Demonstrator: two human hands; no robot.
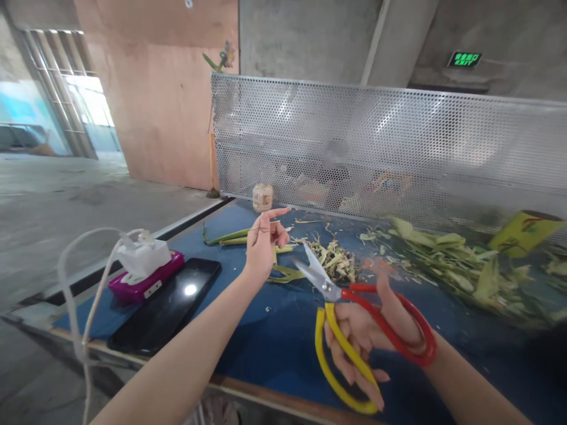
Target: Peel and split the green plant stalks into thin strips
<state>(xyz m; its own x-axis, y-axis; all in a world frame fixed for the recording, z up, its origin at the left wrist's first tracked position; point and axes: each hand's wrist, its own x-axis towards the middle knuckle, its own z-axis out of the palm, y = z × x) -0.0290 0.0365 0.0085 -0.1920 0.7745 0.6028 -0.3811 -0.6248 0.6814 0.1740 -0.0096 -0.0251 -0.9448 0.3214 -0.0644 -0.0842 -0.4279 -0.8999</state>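
Note:
My right hand (354, 330) holds a pair of scissors (328, 288), one handle loop red and the other yellow. The thumb is through the red loop, the fingers are in the yellow one, and the blades stand apart, pointing up and left. To the left, above the table, my left hand (264, 239) has its index finger stretched out and the other fingers curled in; a thin dark line shows by the thumb, too fine to name. Long green stalks (230, 237) lie behind that hand. A heap of pale plant trimmings (334, 258) sits just beyond the scissor blades.
Leafy green cuttings (452, 260) cover the table's right side, beside a yellow container (527, 233). At left lie a black phone (170, 307) and a magenta power strip (146, 282) with white cables. A whitish jar (263, 197) stands before the perforated metal panel (376, 141).

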